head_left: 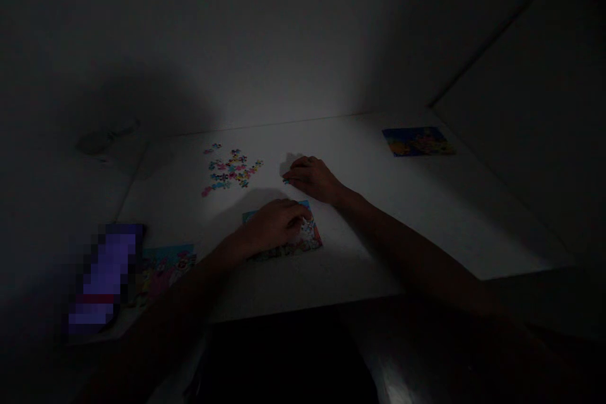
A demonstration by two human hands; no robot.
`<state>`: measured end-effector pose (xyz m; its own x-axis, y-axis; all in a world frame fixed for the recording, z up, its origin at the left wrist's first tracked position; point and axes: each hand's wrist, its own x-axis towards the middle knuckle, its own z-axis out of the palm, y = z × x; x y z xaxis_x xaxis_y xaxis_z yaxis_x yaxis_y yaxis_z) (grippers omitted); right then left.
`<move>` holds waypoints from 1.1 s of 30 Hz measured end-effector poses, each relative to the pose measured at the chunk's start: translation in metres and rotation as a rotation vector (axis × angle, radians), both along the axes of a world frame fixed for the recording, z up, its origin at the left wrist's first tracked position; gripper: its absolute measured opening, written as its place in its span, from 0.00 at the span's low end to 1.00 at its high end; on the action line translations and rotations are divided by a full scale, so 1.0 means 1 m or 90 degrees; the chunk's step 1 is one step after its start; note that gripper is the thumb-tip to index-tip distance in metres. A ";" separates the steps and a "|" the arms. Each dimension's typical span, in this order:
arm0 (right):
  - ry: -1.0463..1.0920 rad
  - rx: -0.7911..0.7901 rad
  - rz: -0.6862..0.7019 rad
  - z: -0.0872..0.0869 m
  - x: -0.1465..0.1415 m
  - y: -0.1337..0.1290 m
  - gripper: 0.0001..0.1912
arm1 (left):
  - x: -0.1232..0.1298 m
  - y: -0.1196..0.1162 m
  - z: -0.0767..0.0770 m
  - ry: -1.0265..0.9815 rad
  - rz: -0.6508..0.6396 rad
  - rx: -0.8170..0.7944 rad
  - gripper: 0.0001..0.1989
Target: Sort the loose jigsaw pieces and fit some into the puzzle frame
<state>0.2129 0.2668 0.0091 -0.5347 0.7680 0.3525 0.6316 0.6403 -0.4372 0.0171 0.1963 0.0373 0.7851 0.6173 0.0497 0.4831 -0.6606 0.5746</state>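
Because the room is dark and only the white tabletop (402,221) catches much light, detail is poor. A pale wall (284,44) rises behind it. At the far right of the tabletop lies a blue-and-yellow picture card (417,141). Near left lies a pink-and-teal picture card (165,268), just beside a pixelated purple block (106,278). Nothing can be read on the block, and no brand or legible writing shows anywhere.

Mid-table sits a loose scatter of jigsaw pieces (231,170), pink, blue and yellow, many lying apart. Nearer the camera is a colourful puzzle section (313,238); cannot tell if it is joined pieces or one card.

Left hand (272,224) is curled over that section, fingers down on it; pinch or plain press cannot be told. Right hand (312,178) rests just right of the scatter, fingers drawn together, with a small jigsaw piece (286,181) at the fingertips, apparently pinched. Too dark to be sure.

Handling note: pieces this small suit a fingertip pinch, kept flat and low, with the other hand steadying the section. More light would help.
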 end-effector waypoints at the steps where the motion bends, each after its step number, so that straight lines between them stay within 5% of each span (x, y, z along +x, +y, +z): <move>1: 0.001 0.000 -0.001 0.000 0.000 0.000 0.12 | 0.000 0.000 0.000 -0.003 -0.005 0.009 0.12; 9: 0.006 -0.007 0.002 -0.002 0.001 0.001 0.12 | -0.003 -0.002 0.004 0.016 -0.026 0.073 0.14; 18: 0.015 -0.006 -0.001 0.000 0.000 -0.001 0.12 | 0.001 -0.009 0.018 0.048 -0.076 0.009 0.12; 33: 0.007 -0.011 -0.005 0.001 -0.001 0.000 0.12 | 0.010 -0.008 0.020 0.062 -0.082 0.015 0.10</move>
<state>0.2122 0.2669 0.0097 -0.5246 0.7784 0.3449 0.6320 0.6275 -0.4548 0.0267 0.1879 0.0573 0.8597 0.5106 -0.0176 0.4463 -0.7337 0.5124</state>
